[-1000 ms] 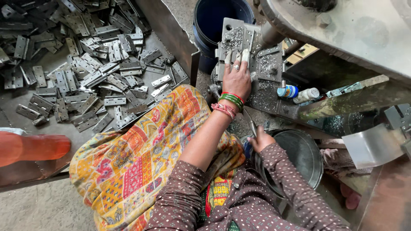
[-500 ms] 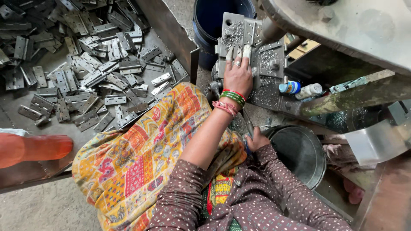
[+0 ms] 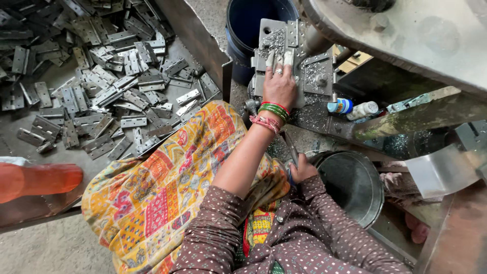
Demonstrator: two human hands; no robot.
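I see my left hand flat, fingers extended on a hinge plate in the jig, right hand closed around a handle, and hinges heaped far left.

Single head view, steep downward look, near metal jig plate; far right edge probably cropped.

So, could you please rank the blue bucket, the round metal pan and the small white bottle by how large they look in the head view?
1. Round metal pan
2. Blue bucket, partly cut off, so unsure
3. Small white bottle
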